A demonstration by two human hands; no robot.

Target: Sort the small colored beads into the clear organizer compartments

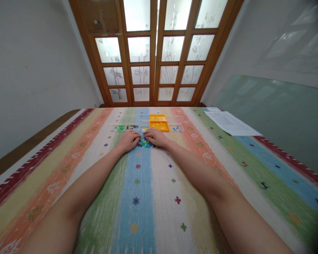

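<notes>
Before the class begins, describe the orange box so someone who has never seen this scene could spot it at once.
On the striped tablecloth, follow the middle toward the glass-paned doors. Just beyond the right hand lies the open orange box. Its solid orange walls set it apart from the clear boxes on either side.

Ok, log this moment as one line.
left hand: beside mixed small pieces | right hand: at pieces' right side | grips: unclear | pieces: loose on tablecloth | orange box: open, beyond hands
</notes>
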